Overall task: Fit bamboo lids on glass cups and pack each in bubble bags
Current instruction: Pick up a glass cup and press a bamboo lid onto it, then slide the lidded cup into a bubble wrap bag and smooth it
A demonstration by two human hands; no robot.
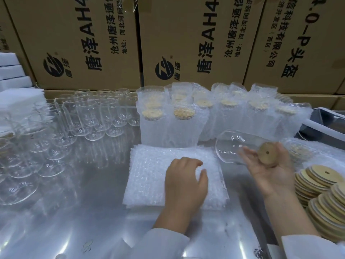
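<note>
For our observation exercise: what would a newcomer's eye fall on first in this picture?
Probably the right hand, low right, holding a lidded glass cup on its side. Beside it, the left hand rests on a stack of bubble bags at centre. Behind stand rows of bagged cups.

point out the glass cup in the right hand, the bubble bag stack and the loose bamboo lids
glass cup [231,144]: head view, clear side wall near its base
bubble bag stack [149,165]: head view, top bag, left part
loose bamboo lids [320,175]: head view, top lid of rear pile
</note>
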